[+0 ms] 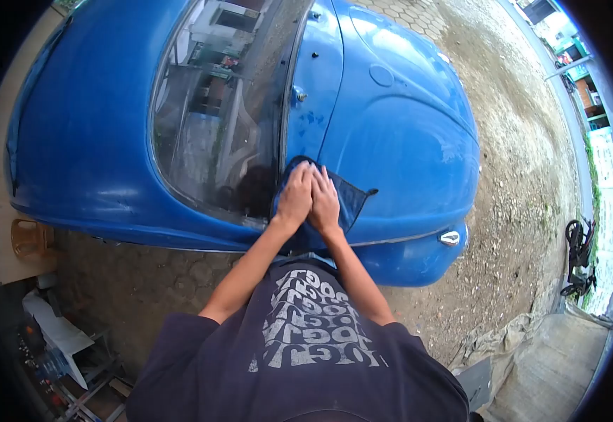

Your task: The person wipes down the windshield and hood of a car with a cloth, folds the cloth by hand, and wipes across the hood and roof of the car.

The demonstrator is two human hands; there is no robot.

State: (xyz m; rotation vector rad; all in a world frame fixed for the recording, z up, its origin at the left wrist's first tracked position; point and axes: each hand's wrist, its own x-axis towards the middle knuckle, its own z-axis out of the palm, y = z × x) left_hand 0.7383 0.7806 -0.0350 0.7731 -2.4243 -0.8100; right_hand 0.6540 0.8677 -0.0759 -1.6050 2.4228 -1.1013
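Note:
A blue rounded car (405, 141) stands side-on in front of me. My left hand (296, 195) and my right hand (325, 200) are side by side, touching, at the near rear corner of its front lid, beside the windshield (215, 119). Both hold a dark cloth (353, 204) against the blue panel, their fingers close together and pointing away from me. One corner of the cloth spreads out to the right of my right hand. My palms are hidden from view. Dark wet-looking marks (311, 119) show on the panel beyond my fingertips.
Small metal fittings (301, 96) stick up from the panel below the windshield. A chrome-rimmed lamp (450, 238) is on the near fender. Gravel ground (525, 162) lies to the right, with a dark motorbike (579, 257) farther off. Metal frames and clutter (74, 352) stand at lower left.

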